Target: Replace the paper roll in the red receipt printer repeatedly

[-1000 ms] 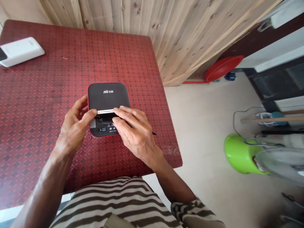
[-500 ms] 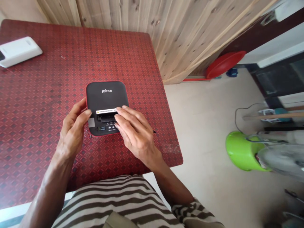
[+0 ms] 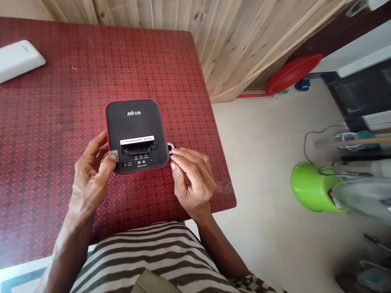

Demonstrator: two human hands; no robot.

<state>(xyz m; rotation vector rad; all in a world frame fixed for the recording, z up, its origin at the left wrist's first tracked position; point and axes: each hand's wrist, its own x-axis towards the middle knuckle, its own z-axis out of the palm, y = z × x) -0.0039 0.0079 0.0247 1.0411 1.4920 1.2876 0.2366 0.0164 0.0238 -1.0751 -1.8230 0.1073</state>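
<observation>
1. Single view: head-worn, shot from above the striped shirt [image 3: 146, 254] seen at bottom centre.
2. Lens pitched forward and steeply down; red table [image 3: 61, 122] is spread across left and centre, floor [image 3: 262, 154] is shown at right.
3. Range kept close: left hand [image 3: 91, 175] and right hand [image 3: 195, 179] are framed near mid-height.
4. Wooden panelling [image 3: 174, 16] is cropped by the top edge.

place: likely home | wood-plank wall [image 3: 232, 36] | red basin [image 3: 293, 73] | green bucket [image 3: 307, 187]
</observation>
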